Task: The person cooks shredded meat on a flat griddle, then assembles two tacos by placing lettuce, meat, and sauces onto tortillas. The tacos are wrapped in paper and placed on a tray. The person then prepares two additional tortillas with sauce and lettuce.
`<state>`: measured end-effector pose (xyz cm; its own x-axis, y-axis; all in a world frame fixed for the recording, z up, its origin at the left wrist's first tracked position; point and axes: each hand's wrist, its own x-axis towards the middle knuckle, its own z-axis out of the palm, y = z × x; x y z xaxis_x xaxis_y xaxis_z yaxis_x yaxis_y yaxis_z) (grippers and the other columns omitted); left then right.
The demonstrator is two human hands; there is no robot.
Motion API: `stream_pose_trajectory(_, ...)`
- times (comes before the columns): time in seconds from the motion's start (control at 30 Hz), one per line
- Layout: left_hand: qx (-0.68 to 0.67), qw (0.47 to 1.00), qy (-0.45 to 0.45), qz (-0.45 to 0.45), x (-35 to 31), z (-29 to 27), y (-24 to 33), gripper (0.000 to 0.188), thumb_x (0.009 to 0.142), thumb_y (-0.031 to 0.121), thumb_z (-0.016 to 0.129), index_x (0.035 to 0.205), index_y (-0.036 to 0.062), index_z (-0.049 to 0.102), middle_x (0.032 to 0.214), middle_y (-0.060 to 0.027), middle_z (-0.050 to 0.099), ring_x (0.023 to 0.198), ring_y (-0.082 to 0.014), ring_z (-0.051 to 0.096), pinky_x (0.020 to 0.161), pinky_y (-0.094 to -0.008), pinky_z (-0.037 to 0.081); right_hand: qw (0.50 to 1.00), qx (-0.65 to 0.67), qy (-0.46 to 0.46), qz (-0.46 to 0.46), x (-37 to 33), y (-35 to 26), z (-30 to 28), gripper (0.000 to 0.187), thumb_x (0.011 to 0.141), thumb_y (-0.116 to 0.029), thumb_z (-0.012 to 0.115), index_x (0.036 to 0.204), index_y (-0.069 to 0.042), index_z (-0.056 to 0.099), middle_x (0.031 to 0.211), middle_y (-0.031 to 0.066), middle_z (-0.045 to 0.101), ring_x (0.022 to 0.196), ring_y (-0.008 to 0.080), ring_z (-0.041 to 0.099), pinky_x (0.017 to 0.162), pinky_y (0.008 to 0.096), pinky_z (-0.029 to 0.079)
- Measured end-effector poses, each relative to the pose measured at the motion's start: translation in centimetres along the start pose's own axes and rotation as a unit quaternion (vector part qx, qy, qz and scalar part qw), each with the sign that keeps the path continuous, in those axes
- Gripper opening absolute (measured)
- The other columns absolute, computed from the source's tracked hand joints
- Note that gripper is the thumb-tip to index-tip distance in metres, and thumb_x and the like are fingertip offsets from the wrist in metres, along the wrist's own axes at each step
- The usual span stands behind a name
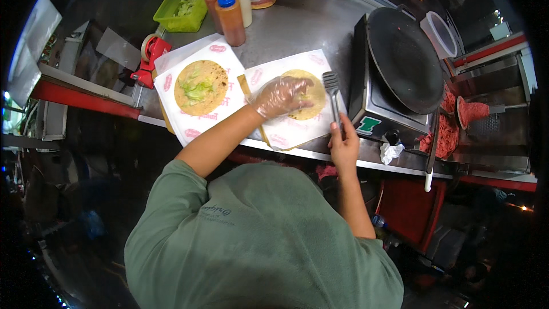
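Note:
My left hand (281,97), in a clear plastic glove, is over the right-hand flatbread (316,109), fingers apart and partly covering it. Beneath that flatbread lies printed white paper (281,137). My right hand (345,146) grips the handle of a metal utensil with a slotted, fork-like head (330,82), held at the paper's right edge; whether it is a fork or tongs I cannot tell. A second flatbread (214,98), topped with shredded lettuce (197,88), rests on more white paper (191,133) to the left.
A green basket of shredded lettuce (178,18) and sauce bottles (231,26) stand behind the papers. A red tape dispenser (150,57) is at left. On the right, a round black griddle (405,60) tops a burner, beside red meat (472,113) and a long knife (433,154).

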<state>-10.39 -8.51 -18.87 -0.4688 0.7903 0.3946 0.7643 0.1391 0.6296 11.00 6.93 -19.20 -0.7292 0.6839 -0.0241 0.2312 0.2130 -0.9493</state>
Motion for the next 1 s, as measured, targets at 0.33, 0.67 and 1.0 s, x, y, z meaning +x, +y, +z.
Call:
stream_pose_trajectory(0.33, -0.048, 0.980, 0.194, -0.012, -2.8, -13.5, -6.2, 0.029, 0.102, 0.021, 0.059, 0.122, 0.0023, 0.067, 0.123, -0.0145, 0.070, 0.109, -0.0301, 0.070, 0.094, -0.0405, 0.055, 0.972, -0.198, -0.043, -0.120, -3.3, -1.3, -0.1, 0.049, 0.093, -0.021, 0.074, 0.139, -0.008, 0.063, 0.093, 0.0156, 0.061, 0.076, 0.0302, 0.063, 0.069, 0.0407, 0.052)
stream_pose_trajectory(0.67, 0.361, 0.859, -0.141, -0.335, 5.4, -28.6, -31.8, 0.053, 0.096, 0.039, 0.063, 0.143, 0.0152, 0.062, 0.132, -0.0226, 0.069, 0.122, -0.0398, 0.067, 0.104, -0.0458, 0.053, 0.964, -0.147, 0.107, -0.197, -4.1, 1.2, 1.5, 0.045, 0.097, -0.008, 0.069, 0.140, 0.003, 0.061, 0.107, 0.0142, 0.068, 0.090, 0.0233, 0.064, 0.085, 0.0334, 0.052)
stream_pose_trajectory(1.0, 0.326, 0.885, -0.139, -0.303, 9.8, -34.9, -27.3, 0.042, 0.097, 0.036, 0.062, 0.121, 0.0034, 0.074, 0.124, -0.0262, 0.070, 0.116, -0.0414, 0.068, 0.098, -0.0472, 0.053, 0.941, -0.159, 0.177, -0.240, -4.1, 0.9, 2.7, 0.042, 0.096, -0.008, 0.070, 0.135, 0.005, 0.063, 0.103, 0.0173, 0.069, 0.091, 0.0287, 0.067, 0.083, 0.0361, 0.053)
